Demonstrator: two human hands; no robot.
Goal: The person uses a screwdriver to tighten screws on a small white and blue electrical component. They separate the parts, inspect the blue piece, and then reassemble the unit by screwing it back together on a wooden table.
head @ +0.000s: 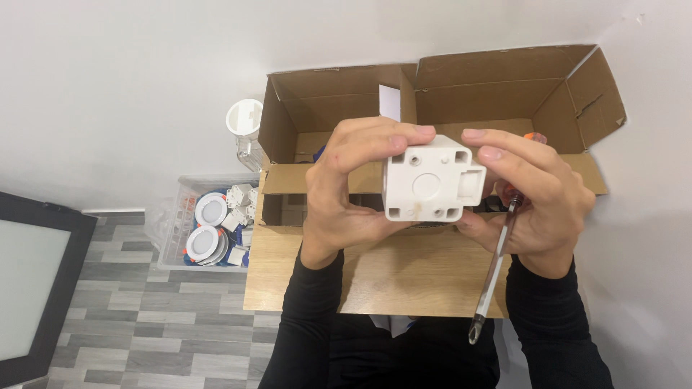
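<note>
A white square plastic block point(431, 181) with a round centre and small square holes at its corners is held up in front of me above the wooden table point(404, 277). My left hand point(344, 189) grips its left side, fingers over the top edge. My right hand point(535, 196) holds its right side and also clasps a screwdriver point(493, 272) with an orange and black handle; the metal shaft points down toward me.
An open cardboard box point(432, 101) sits at the back of the table against the white wall. On the grey floor to the left stands a clear plastic bin point(209, 223) of round white lamp fittings and small white parts. A dark framed panel point(36, 288) is far left.
</note>
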